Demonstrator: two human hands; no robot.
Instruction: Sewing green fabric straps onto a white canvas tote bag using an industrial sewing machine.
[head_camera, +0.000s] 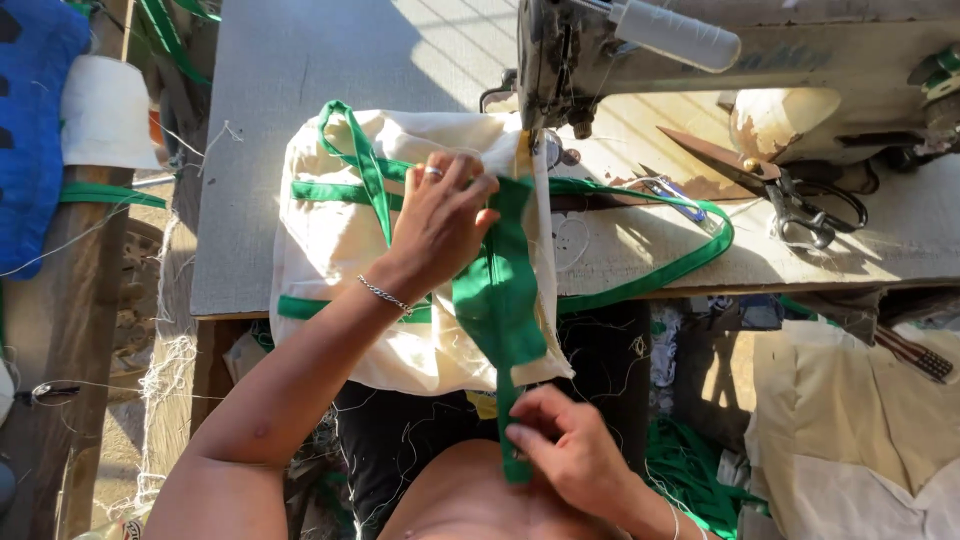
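Holding the green strap (497, 290) taut over the cream bag (340, 240) at the sewing machine (570, 60), the left hand (440, 220) pinches its upper end, the right hand (570, 445) its lower; keeping it flat and untwisted looks wise.

1. The left hand (440, 215), wearing a ring and a wrist chain, presses the upper end of a green strap (500, 290) onto a cream cloth bag (330, 240) at the centre of the frame
2. The right hand (570, 450), at lower centre, pinches the strap's lower end between fingers and thumb
3. The bag, edged with green bands, lies on a grey table (300, 60) and hangs over its near edge
4. A sewing machine (700, 60) stands at upper right, its needle end just above the bag
5. Scissors (780, 190) lie on the table at right
6. A white thread cone (105, 110) sits at upper left
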